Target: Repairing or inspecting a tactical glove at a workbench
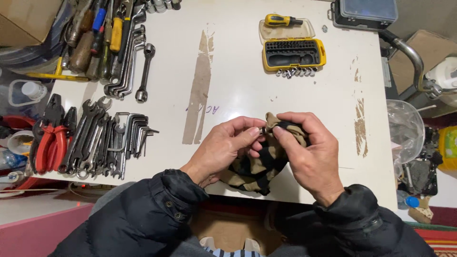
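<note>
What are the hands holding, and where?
Both hands, left and right, pinch the top edge of a tan-and-black striped cloth with their fingertips.

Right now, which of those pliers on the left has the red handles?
The large red-handled pliers lying by the wrenches at the table's left edge; the pliers beside them have black handles.

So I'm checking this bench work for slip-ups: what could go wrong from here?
The small metal part pinched between the left hand and right hand in the tan-and-black striped cloth sits near the white table's front edge; dropped, it might roll off. The loose silver sockets beside the open yellow bit case could scatter if bumped.
</note>
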